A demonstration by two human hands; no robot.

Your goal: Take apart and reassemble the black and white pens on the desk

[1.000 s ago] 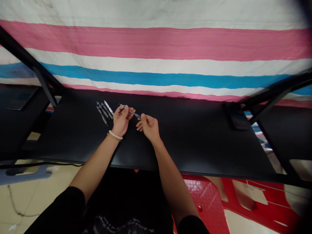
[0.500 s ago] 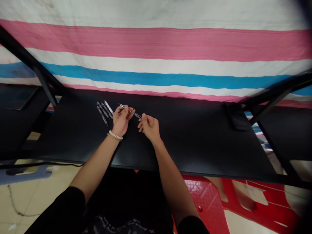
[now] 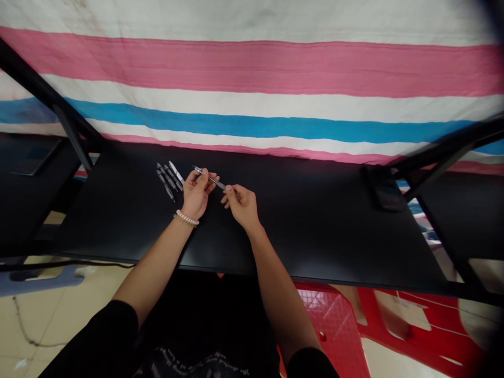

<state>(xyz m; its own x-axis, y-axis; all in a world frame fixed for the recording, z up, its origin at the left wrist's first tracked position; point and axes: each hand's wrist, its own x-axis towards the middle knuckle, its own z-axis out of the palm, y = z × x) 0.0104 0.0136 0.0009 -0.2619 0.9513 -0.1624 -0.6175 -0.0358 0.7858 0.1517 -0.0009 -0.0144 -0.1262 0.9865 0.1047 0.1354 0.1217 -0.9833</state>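
Note:
A slim pen [image 3: 215, 181] slants between my two hands above the black table [image 3: 307, 220]. My left hand [image 3: 197, 191] pinches it near its upper left end, thumb on top; a white coiled band and a beige one circle that wrist. At the pen's lower right end, the thumb and fingers of my right hand [image 3: 241, 203] are closed on it, covering its tip. Just left of my left hand lie several pens side by side, among them a white pen [image 3: 175, 172] and a dark grey pen [image 3: 165, 184].
A dark, flat, phone-like object [image 3: 388, 197] lies at the table's right end. Black metal struts [image 3: 73, 136] rise at both ends. Behind hangs a striped cloth [image 3: 252, 68]. A red plastic stool [image 3: 323, 320] stands below the front edge, and a dark cable [image 3: 98, 264] runs along the left front.
My right thumb and fingers have shifted slightly up and left along the pen. My left hand keeps its pinch, and the loose pens lie as before.

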